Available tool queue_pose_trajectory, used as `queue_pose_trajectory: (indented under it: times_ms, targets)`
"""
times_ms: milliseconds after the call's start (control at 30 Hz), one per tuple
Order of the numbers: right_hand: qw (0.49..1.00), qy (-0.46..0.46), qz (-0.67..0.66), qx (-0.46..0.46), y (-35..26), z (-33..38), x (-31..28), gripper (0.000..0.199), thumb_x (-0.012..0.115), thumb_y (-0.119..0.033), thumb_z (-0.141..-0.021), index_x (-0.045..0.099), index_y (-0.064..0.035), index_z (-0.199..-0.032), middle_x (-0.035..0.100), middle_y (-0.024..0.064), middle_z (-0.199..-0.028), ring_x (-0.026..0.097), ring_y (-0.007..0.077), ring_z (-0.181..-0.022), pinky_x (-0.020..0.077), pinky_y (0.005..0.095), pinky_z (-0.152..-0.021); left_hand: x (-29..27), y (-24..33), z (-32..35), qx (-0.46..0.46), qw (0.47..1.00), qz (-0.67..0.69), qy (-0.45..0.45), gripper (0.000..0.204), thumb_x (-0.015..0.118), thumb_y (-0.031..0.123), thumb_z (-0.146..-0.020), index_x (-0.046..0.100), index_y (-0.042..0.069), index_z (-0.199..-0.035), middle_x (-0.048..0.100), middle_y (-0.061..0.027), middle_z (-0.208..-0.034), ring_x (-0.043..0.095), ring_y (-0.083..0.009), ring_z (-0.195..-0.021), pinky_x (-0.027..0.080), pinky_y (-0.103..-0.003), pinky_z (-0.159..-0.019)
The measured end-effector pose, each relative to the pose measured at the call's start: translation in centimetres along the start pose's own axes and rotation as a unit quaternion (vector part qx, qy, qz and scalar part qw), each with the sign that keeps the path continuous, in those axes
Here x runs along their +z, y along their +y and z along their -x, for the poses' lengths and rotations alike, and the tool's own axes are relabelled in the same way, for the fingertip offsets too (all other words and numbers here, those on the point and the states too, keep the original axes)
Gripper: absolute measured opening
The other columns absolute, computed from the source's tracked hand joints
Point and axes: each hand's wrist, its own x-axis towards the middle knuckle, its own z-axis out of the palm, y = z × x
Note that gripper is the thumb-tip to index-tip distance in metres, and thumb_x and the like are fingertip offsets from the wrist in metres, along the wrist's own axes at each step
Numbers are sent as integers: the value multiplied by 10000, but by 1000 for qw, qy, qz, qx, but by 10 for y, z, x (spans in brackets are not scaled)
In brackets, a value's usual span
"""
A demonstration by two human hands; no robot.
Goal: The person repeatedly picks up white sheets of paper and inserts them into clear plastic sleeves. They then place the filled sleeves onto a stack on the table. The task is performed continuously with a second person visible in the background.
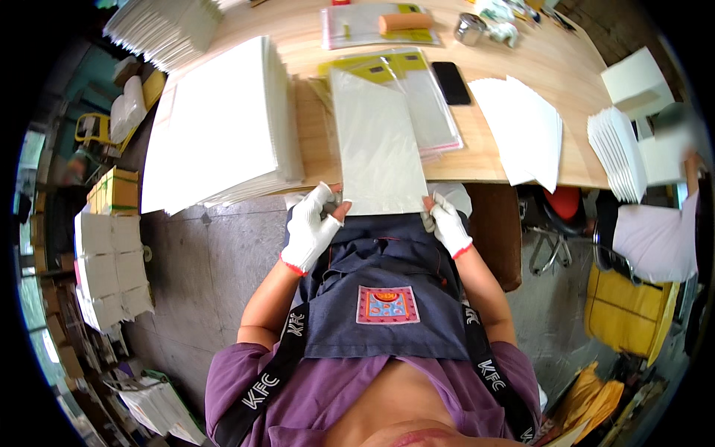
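A white sheet in what looks like a clear plastic sleeve [380, 141] lies over the table's front edge, its near end reaching above my lap. My left hand [311, 227], in a white glove with bare fingertips and a red cuff, pinches its near left corner. The near right corner is between the thumb and fingers of my right hand [445, 225], gloved the same way. Under the sleeve's far part are clear plastic bags with yellow-green tops [434, 115]. A tall stack of white sheets [216, 119] stands left of it, and a fanned pile of white sheets [521, 130] lies to the right.
A black phone [450, 83] lies beside the bags. Farther back are an orange roll [406, 21] on more bags and a metal tin [469, 28]. White folded stacks [617, 153] sit at the right edge, near another person [655, 231]. White bundles [112, 261] stand on the left.
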Motion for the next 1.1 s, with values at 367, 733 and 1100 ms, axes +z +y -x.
queue_pose_trajectory:
  times_ms: [367,733,1100]
  targets:
    - [953,-245,13,-180,-116,-23,225,161,585,-171,-950,589,-19,-1003,556,-8,-651,491,47,-519,361,204,-441,-175,21,21,80,894,-28,439,299,527,153,-946,609,-70,-1129,587,-13,-799,507,-66,-672,379,-193,-579]
    - [942,-207,74,-254,-99,-28,167,309,506,-345,-986,605,-59,-919,622,12,-746,592,65,-642,474,202,-557,-145,-163,20,52,847,188,494,455,452,134,-969,399,-32,-1390,487,-149,-1316,523,-203,-1117,480,-300,-911]
    - [546,375,737,-130,-136,-34,-119,318,642,-294,-797,580,-154,-1076,624,83,-1076,603,267,-988,500,409,-825,39,-147,40,22,977,79,197,306,524,93,-931,573,-25,-1209,598,-125,-1220,538,-216,-1145,405,-348,-985]
